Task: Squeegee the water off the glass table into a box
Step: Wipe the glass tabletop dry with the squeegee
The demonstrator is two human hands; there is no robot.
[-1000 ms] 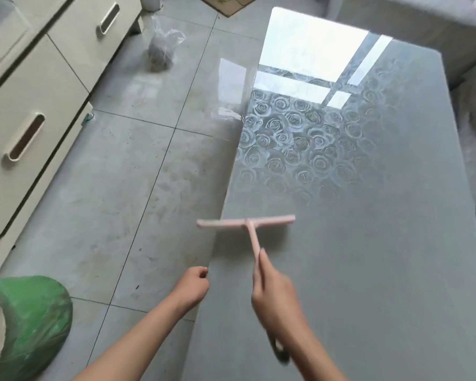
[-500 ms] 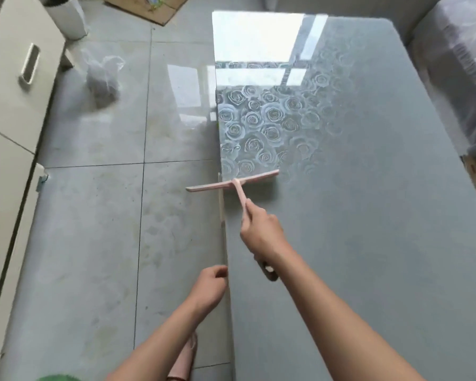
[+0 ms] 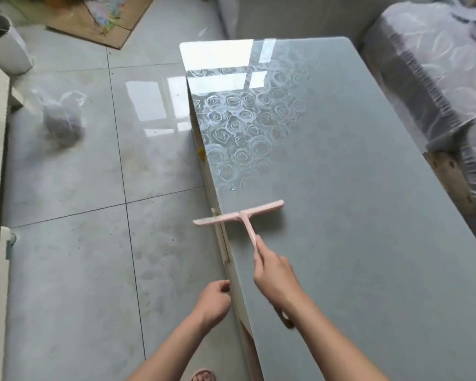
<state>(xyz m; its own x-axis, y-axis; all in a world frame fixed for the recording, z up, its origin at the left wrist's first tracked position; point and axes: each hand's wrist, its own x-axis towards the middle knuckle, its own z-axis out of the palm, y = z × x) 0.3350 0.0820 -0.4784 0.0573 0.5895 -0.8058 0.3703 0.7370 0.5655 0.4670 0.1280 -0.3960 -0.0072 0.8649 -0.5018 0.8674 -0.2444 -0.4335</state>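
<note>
The pink squeegee (image 3: pixel 239 215) lies with its blade across the left edge of the glass table (image 3: pixel 355 229). One end hangs out over the tiled floor (image 3: pixel 66 270) and the rest is flat on the surface. Its handle runs back into the right hand (image 3: pixel 275 273), whose grip is clamped round it with the forefinger laid along the shaft. The left hand (image 3: pixel 213 301) hangs just beside the table's edge, fingers curled in on nothing I can see. I'd say the wiping is under way but far from finished: the blade sits in the near half, and the long stretch beyond it, with the rose pattern and the window glare, looks to me not yet covered. A small glint just past the blade, near the edge, may be water; elsewhere I cannot tell wet from dry. No box is in sight below that edge, so where the water is meant to fall is unclear. A plastic bag (image 3: pixel 62 116) sits well apart on the floor.
</note>
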